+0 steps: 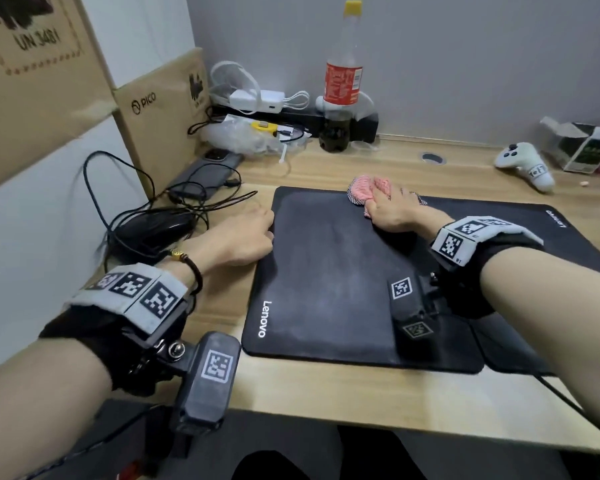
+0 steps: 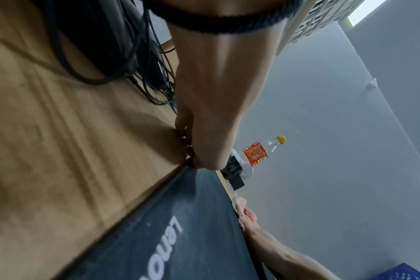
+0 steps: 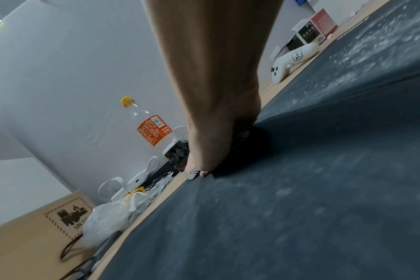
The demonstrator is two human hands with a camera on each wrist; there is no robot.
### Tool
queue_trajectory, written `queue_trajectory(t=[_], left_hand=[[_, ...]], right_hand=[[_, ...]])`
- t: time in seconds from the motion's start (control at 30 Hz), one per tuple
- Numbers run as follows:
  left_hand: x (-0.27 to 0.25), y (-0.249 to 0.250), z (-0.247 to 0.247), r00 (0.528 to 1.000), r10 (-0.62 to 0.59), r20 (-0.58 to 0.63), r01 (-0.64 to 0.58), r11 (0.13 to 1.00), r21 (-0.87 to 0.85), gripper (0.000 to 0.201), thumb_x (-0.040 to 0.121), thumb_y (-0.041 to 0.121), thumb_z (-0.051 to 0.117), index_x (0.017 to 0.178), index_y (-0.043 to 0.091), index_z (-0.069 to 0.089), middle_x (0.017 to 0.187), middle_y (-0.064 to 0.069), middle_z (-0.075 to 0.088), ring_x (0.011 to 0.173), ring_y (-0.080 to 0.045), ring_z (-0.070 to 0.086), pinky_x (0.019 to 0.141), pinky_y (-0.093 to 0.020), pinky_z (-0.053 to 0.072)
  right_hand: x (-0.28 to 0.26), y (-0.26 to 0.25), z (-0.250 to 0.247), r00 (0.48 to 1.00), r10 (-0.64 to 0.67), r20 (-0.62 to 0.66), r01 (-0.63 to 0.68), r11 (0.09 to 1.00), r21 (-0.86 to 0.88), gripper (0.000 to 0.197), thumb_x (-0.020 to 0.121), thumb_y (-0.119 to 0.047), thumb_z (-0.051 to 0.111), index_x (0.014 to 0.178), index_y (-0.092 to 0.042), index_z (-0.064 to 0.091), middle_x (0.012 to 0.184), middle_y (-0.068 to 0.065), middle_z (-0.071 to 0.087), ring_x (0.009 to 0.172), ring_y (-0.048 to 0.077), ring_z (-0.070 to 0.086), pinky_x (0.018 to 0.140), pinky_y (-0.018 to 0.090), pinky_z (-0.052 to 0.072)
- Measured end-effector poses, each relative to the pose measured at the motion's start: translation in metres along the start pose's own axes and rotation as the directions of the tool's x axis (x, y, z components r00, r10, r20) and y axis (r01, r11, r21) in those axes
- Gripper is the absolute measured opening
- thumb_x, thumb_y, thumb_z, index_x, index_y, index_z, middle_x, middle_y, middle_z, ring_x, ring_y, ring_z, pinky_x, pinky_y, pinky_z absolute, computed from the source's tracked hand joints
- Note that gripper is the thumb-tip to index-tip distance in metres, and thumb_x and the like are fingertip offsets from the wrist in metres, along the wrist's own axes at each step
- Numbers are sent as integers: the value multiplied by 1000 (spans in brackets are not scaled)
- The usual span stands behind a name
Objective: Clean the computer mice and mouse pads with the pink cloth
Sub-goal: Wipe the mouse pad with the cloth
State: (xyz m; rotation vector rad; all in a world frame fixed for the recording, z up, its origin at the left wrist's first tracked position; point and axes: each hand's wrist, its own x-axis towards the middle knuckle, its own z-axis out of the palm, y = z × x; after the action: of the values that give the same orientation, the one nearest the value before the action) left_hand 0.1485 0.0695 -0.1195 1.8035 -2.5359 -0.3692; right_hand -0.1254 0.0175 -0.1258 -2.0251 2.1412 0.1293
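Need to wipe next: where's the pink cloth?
Head view: pink knitted cloth under the right hand, at the far edge of the black Lenovo mouse pad.

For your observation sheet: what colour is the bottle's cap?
Yellow cap on the clear plastic bottle; head view.

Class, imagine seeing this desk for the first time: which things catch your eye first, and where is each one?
The pink cloth stands out, pressed under the right hand at the far edge of the black Lenovo mouse pad in the middle of the desk. The left hand grips that pad's left edge. Behind, against the wall, stands a tall bottle with a red label and yellow cap.
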Motion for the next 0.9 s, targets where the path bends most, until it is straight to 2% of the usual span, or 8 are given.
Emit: queue_trajectory(t=[0.13,0.27,0.4,0.53,0.67,0.73,0.83,0.9], left_hand=[[5,5,-12,999,3,45,-3,1000,-17,30,87,15,39,112,1,49,124,-21,50,118,-31,44,93,-35,36],[-11,4,-13,998,47,51,-46,999,-29,70,69,26,29,132,0,43,146,-19,38,133,-31,37,108,-36,32],[-28,2,-12,997,-46,55,44,999,22,43,87,28,31,122,7,46,136,-14,46,118,-36,50,97,-45,41],[-44,9,-13,996,-91,24,92,995,-48,36,91,9,38,125,1,50,138,-19,45,121,-36,48,97,-36,40],[-69,17,-10,963,-244,-118,190,919,-345,44,86,17,41,126,7,56,125,-18,61,116,-35,55,87,-29,46],[-83,21,-11,932,-335,-139,228,839,-494,37,88,16,46,122,7,60,105,-16,68,104,-33,63,70,-23,50],[-98,29,-13,945,-313,-92,229,837,-497,39,85,18,46,119,3,59,118,-17,63,112,-32,58,84,-29,45],[-104,39,-13,966,-244,-81,174,853,-492,35,88,1,41,118,1,58,118,-17,61,120,-31,52,84,-26,39]], right_hand=[[-9,-75,3,977,-213,12,213,977,-29,58,100,-39,19,155,-20,11,162,12,5,148,37,6,120,48,7],[-10,-127,9,941,-339,16,339,941,3,58,102,-37,21,155,-20,4,162,15,2,148,35,2,119,46,2],[-18,-122,15,920,-391,-1,391,920,13,58,102,-38,20,155,-21,8,163,12,1,148,36,2,119,47,1],[-52,-122,26,883,-470,22,470,883,-7,61,99,-45,17,154,-19,15,163,11,-3,148,40,-2,120,51,-1],[-101,-123,32,868,-496,35,496,868,8,57,103,-41,20,154,-19,12,163,11,-4,148,38,-3,120,49,-2],[-125,-126,37,863,-502,55,502,865,2,58,102,-44,17,155,-20,11,163,10,-4,148,38,-3,119,48,-2],[-156,-132,44,835,-544,83,548,835,-42,61,100,-46,15,154,-18,15,162,14,0,148,39,-1,119,51,2],[-177,-132,45,828,-554,89,559,828,-49,57,102,-40,20,153,-13,19,162,17,3,148,39,-1,120,50,2]])
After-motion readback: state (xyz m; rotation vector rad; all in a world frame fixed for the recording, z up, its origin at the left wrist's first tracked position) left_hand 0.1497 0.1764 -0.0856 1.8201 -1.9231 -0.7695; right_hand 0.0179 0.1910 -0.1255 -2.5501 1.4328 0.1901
